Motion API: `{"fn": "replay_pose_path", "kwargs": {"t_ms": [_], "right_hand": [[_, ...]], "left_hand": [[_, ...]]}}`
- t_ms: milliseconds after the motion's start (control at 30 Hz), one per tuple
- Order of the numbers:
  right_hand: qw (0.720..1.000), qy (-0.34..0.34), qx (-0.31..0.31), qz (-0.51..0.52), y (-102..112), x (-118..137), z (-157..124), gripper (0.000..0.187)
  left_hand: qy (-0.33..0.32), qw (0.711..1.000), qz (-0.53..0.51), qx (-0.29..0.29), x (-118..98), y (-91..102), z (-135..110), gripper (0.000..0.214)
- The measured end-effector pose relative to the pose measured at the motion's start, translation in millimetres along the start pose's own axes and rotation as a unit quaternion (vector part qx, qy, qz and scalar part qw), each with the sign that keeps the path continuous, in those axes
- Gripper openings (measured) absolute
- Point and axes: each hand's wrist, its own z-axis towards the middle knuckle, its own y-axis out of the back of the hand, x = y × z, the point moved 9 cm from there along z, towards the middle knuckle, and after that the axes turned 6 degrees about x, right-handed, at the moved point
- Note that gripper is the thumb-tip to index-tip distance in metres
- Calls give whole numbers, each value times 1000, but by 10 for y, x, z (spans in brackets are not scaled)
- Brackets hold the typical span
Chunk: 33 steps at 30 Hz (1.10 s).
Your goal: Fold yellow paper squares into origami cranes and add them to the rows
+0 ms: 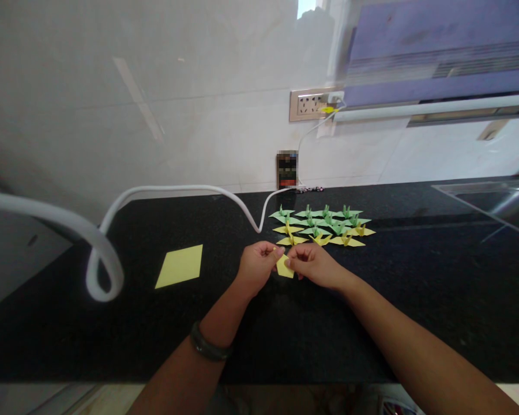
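Observation:
My left hand (256, 266) and my right hand (315, 264) meet over the black counter, both pinched on one small folded yellow paper (285, 267) held between their fingertips. A dark band sits on my left wrist. Just beyond the hands lie several folded paper cranes (322, 226), green ones in the back rows and yellow ones in front. A flat yellow paper sheet (180, 266) lies on the counter to the left of my left hand.
The black stone counter (415, 276) runs along a pale tiled wall. A thick white cable (104, 253) loops over the counter's left and rises to a wall socket (310, 104). A small dark box (287, 169) stands against the wall. A sink edge (493, 196) shows at the right.

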Motion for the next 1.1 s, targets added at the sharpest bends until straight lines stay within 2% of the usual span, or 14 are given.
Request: {"fn": "replay_pose_path", "kwargs": {"t_ms": [267,467,600,733,800,967,1100], "right_hand": [[1000,11,-7,-16,-52,85,-7,35],[998,31,-19,-42,-40,131,-12,31],[1000,27,2,10,-58,120,-12,22],[995,45,40,78,-97,190,-27,22],[993,43,37,101,-89,191,-28,23],[994,10,-32,105,8,61,-3,24],[984,16,-133,114,188,11,-25,22]], "left_hand": [[-29,998,63,3,-41,2,-43,25],[-45,996,66,-26,-76,46,-66,26],[-46,995,70,-55,-79,107,-66,27],[-40,996,53,-64,-64,133,-66,28],[-40,996,41,-66,-70,140,-67,28],[-32,997,-24,-66,-62,155,-48,27],[4,994,-106,3,17,30,-18,32]]}}
